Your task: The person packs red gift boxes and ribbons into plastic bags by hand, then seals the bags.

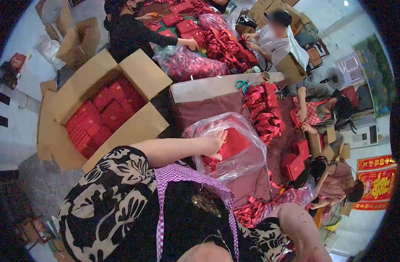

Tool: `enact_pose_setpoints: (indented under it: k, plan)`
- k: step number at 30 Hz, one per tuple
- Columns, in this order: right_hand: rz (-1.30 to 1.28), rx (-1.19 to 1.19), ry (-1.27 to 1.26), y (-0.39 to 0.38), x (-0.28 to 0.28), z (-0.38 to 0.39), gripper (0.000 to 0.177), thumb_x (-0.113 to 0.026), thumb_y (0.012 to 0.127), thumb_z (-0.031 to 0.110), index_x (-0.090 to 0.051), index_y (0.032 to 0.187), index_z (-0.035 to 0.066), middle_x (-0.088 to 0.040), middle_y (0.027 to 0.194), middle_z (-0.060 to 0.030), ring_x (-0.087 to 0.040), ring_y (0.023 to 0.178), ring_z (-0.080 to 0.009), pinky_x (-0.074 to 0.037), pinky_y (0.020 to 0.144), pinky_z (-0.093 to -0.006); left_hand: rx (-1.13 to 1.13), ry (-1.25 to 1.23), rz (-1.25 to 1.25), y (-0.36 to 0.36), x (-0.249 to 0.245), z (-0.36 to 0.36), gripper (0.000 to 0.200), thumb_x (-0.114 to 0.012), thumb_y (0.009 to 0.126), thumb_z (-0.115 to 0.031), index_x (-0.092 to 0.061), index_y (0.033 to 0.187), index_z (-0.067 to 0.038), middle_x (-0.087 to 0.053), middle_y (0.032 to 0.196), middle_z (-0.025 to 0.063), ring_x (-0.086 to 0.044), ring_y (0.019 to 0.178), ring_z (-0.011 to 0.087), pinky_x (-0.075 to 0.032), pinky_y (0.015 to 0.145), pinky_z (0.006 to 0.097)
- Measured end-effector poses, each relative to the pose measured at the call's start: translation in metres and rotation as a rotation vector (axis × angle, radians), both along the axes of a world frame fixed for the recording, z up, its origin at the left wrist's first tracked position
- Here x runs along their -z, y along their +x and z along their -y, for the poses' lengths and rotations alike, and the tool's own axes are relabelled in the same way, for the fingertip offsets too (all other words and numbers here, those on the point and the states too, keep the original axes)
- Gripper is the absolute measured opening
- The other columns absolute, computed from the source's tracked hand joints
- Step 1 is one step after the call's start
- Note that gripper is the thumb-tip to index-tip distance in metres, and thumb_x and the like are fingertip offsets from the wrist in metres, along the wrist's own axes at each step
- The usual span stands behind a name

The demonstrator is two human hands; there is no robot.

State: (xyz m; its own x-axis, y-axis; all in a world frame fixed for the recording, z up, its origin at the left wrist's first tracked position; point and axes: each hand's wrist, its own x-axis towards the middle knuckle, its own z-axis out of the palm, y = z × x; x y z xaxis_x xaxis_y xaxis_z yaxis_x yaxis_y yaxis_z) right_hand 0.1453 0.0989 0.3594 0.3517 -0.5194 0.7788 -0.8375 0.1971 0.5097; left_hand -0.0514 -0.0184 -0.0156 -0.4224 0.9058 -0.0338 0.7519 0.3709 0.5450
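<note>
My left hand (216, 144) reaches across to a clear plastic bag (252, 131) in front of me. Its fingers are stretched out and lie against a flat red piece (235, 144) within the bag's opening; nothing seems gripped. Some red ribbon shows below my palm. Under the bag is a dark red work surface (195, 111). At the lower right my right forearm (298, 227) runs down out of the picture, so my right hand cannot be seen.
A large cardboard box (149, 126) at left holds stacked red boxes (108, 107). Red ribbons (265, 113), teal scissors (241, 86) and a tape roll (266, 76) lie ahead. Several co-workers sit around, one in black (136, 37). Red boxes (295, 166) stand at right.
</note>
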Motion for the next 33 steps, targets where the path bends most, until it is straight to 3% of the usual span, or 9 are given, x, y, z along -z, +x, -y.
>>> enact_pose_setpoints:
  k: [5, 9, 10, 12, 15, 18, 20, 22, 33]
  plan:
    - [0.065, 0.196, -0.011, -0.009, 0.009, 0.000, 0.029, -0.047, 0.094, 0.028, -0.057, 0.112, 0.008, -0.064, 0.084, -0.0042, -0.059, 0.085, -0.0208, -0.023, 0.110, -0.0454, -0.004, 0.012, -0.050, 0.002, -0.004, 0.003, 0.108, -0.068, 0.070, -0.050, -0.014, 0.131, 0.022, -0.022, 0.134, 0.0418, -0.032, 0.126, 0.0451, -0.030, 0.105, 0.0385]
    - [0.348, 0.207, -0.253, -0.017, 0.034, -0.014, 0.036, -0.035, 0.097, 0.039, -0.060, 0.103, 0.014, -0.060, 0.068, -0.0012, -0.058, 0.073, -0.0183, -0.013, 0.113, -0.0449, 0.033, 0.066, -0.052, -0.001, 0.009, 0.003, 0.108, -0.067, 0.071, -0.050, -0.014, 0.130, 0.023, -0.022, 0.133, 0.0435, -0.034, 0.125, 0.0452, -0.031, 0.104, 0.0377]
    - [0.348, 0.211, -0.258, -0.022, 0.040, -0.018, 0.036, -0.035, 0.097, 0.039, -0.060, 0.103, 0.014, -0.060, 0.068, -0.0012, -0.058, 0.073, -0.0183, -0.013, 0.113, -0.0449, 0.020, 0.087, -0.060, -0.001, 0.010, 0.002, 0.107, -0.067, 0.071, -0.050, -0.015, 0.129, 0.023, -0.023, 0.132, 0.0432, -0.034, 0.125, 0.0455, -0.031, 0.104, 0.0382]
    - [0.363, -0.086, -0.522, -0.034, 0.052, -0.026, 0.039, -0.038, 0.087, 0.037, -0.062, 0.075, 0.007, -0.047, 0.056, -0.0040, -0.042, 0.052, -0.0158, -0.029, 0.096, -0.0593, 0.015, 0.107, -0.069, 0.001, 0.007, 0.001, 0.106, -0.067, 0.071, -0.050, -0.016, 0.129, 0.024, -0.024, 0.132, 0.0429, -0.034, 0.124, 0.0458, -0.031, 0.104, 0.0387]
    - [0.526, 0.027, -0.662, -0.029, 0.070, -0.041, 0.047, -0.032, 0.088, 0.045, -0.060, 0.076, 0.009, -0.041, 0.053, -0.0028, -0.039, 0.050, -0.0150, -0.017, 0.104, -0.0586, 0.024, 0.068, -0.211, 0.002, 0.003, 0.002, 0.106, -0.067, 0.070, -0.050, -0.018, 0.127, 0.025, -0.026, 0.131, 0.0425, -0.035, 0.123, 0.0464, -0.031, 0.104, 0.0395]
    - [0.555, 0.034, -0.687, -0.042, 0.079, -0.039, 0.047, -0.029, 0.090, 0.043, -0.056, 0.069, 0.010, -0.036, 0.051, -0.0021, -0.035, 0.048, -0.0144, -0.020, 0.105, -0.0592, 0.029, 0.124, -0.258, 0.001, 0.012, -0.001, 0.107, -0.067, 0.068, -0.052, -0.020, 0.127, 0.025, -0.028, 0.130, 0.0422, -0.037, 0.122, 0.0470, -0.031, 0.104, 0.0401]
    - [0.581, 0.066, -0.632, -0.063, 0.092, -0.042, 0.047, -0.027, 0.093, 0.040, -0.053, 0.067, 0.011, -0.036, 0.051, -0.0016, -0.034, 0.047, -0.0138, -0.023, 0.103, -0.0593, 0.038, 0.043, -0.039, 0.000, -0.002, 0.002, 0.110, -0.066, 0.070, -0.052, -0.014, 0.130, 0.023, -0.022, 0.133, 0.0423, -0.025, 0.128, 0.0484, -0.023, 0.108, 0.0437]
    - [0.660, 0.057, -0.861, -0.072, 0.102, -0.032, 0.047, -0.030, 0.095, 0.037, -0.042, 0.058, 0.010, -0.035, 0.047, -0.0005, -0.038, 0.041, -0.0144, -0.026, 0.094, -0.0615, 0.032, 0.046, 0.018, -0.001, -0.003, 0.002, 0.110, -0.066, 0.070, -0.053, -0.014, 0.130, 0.023, -0.022, 0.133, 0.0426, -0.024, 0.128, 0.0486, -0.023, 0.108, 0.0439]
    - [1.126, 0.120, -0.944, -0.108, 0.168, -0.014, 0.043, -0.036, 0.097, 0.038, -0.056, 0.075, 0.006, -0.051, 0.056, -0.0048, -0.048, 0.046, -0.0167, -0.042, 0.082, -0.0507, 0.015, 0.020, -0.082, 0.001, 0.004, -0.002, 0.110, -0.064, 0.069, -0.055, -0.015, 0.131, 0.022, -0.021, 0.133, 0.0434, -0.023, 0.128, 0.0501, -0.018, 0.107, 0.0547]
